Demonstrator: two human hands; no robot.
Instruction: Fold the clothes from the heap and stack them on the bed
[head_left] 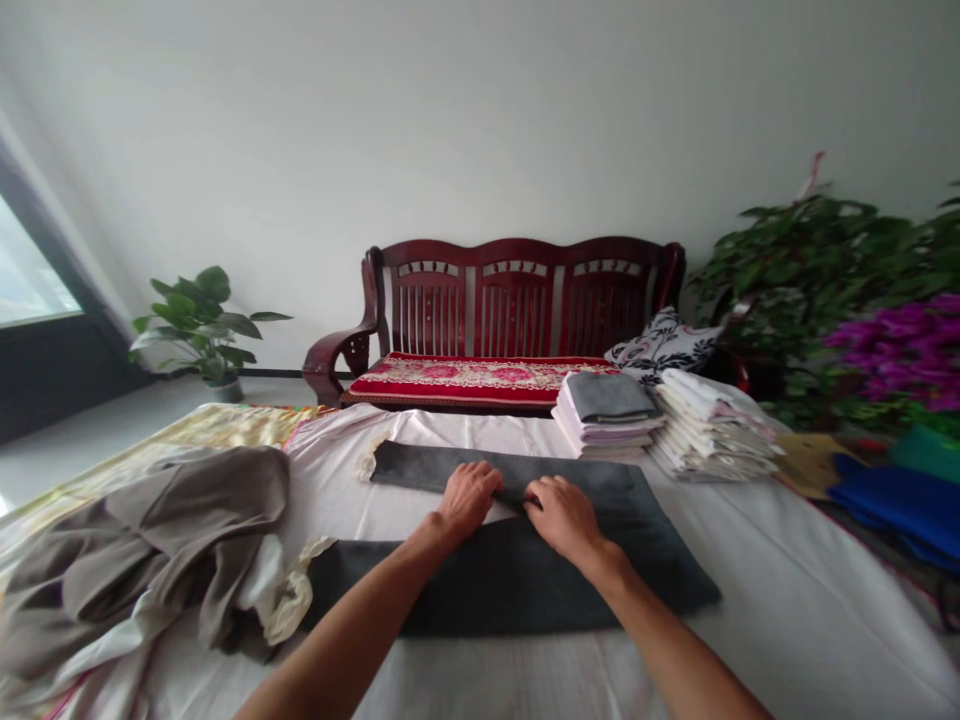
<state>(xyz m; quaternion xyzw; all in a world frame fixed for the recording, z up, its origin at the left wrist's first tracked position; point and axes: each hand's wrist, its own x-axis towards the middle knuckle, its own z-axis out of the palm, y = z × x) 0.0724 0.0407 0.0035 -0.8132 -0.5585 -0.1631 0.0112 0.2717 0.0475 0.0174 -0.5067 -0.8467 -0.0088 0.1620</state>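
Dark grey trousers (pixel 510 595) lie flat across the white-covered surface, legs pointing left and the wide end on the right. Cream frilly edging (pixel 365 465) shows at the leg ends. At the gap between the two legs, my left hand (pixel 471 495) is closed on the cloth with its fingers curled. My right hand (pixel 561 510) sits just to the right, also closed on the trousers near the crotch. The fingertips of both hands are partly hidden.
A crumpled brown-grey garment (pixel 187 530) lies at the left. Folded stacks, one topped with grey cloth (pixel 609 397) and one whitish (pixel 712 425), stand at the back right. Blue cloth (pixel 900 505) lies far right. Behind are a wooden bench (pixel 517 300) and potted plants (pixel 210 315).
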